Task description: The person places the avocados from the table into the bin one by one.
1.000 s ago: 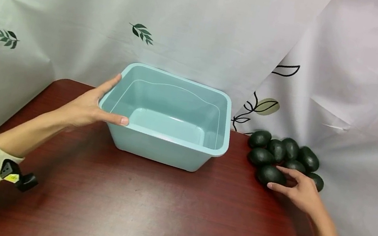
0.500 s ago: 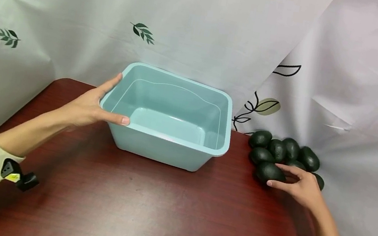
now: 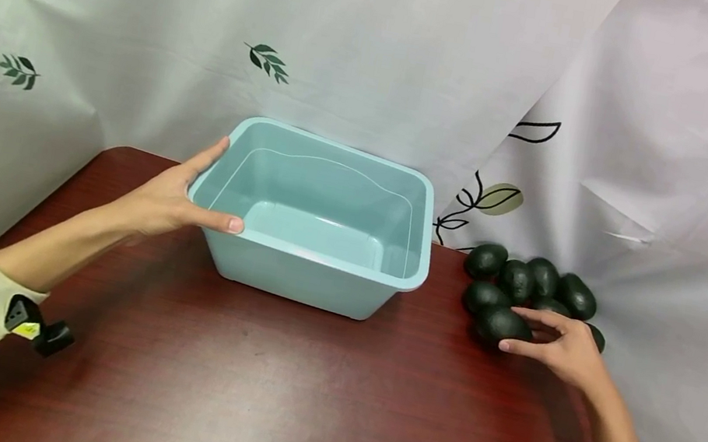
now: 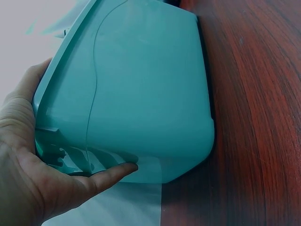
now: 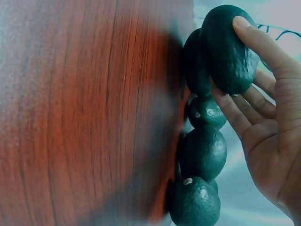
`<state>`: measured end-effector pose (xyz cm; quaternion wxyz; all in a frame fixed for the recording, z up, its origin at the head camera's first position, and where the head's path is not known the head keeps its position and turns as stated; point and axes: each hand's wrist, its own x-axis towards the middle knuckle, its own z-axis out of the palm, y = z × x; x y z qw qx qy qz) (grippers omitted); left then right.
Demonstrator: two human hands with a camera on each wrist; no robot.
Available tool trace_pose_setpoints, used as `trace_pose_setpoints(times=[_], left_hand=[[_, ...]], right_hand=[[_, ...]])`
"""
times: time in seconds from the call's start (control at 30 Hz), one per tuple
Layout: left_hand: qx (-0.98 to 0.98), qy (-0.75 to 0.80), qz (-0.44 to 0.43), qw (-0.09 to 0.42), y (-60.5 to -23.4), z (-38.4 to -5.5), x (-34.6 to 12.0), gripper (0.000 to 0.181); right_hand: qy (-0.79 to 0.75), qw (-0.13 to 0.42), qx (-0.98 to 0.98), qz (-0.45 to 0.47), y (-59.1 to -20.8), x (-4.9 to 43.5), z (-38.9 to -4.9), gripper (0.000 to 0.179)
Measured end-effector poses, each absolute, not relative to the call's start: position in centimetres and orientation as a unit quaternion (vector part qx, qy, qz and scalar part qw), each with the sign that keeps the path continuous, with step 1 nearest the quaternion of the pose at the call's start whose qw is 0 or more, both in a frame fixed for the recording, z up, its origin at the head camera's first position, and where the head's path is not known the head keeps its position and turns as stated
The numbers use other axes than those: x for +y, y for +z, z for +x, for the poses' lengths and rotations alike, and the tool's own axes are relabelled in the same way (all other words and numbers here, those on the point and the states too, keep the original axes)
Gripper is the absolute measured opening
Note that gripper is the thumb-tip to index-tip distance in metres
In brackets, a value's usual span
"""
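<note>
At the left end of a light blue plastic tub, my left hand rests with its fingers spread wide. Its straight thumb lies along the front wall, and a straight finger reaches the left rim; the other fingers are hidden. My right hand pinches a dark green avocado between thumb and fingers. In the right wrist view that avocado sits higher than the other avocados, apparently raised off the table. Several more avocados lie bunched behind and beside the right hand.
The dark red wooden table spreads out in front of the tub. White curtain cloth with leaf prints hangs close behind the tub and the avocados, and along the sides. A black wrist camera sits at the left sleeve.
The avocado in my right hand has shifted slightly up and to the left, with the hand tilting along with it. My left hand and the tub stay in place.
</note>
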<state>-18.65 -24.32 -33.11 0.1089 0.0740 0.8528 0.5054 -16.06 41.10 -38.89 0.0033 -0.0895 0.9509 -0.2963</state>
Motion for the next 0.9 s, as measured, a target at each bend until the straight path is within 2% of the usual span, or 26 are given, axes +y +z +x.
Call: trace_pose_setpoints(times=[0.5, 0.9], left_hand=[[0.854, 0.502, 0.081, 0.11, -33.1, -18.8, -24.4, 0.134], [0.852, 0.506, 0.075, 0.11, -33.1, -18.6, -24.3, 0.134]], right_hand=[[-0.303, -0.008, 0.947, -0.109, -38.4, 41.0, -15.9, 0.058], [-0.336, -0.017, 0.937, -0.095, -36.6, 40.2, -17.2, 0.06]])
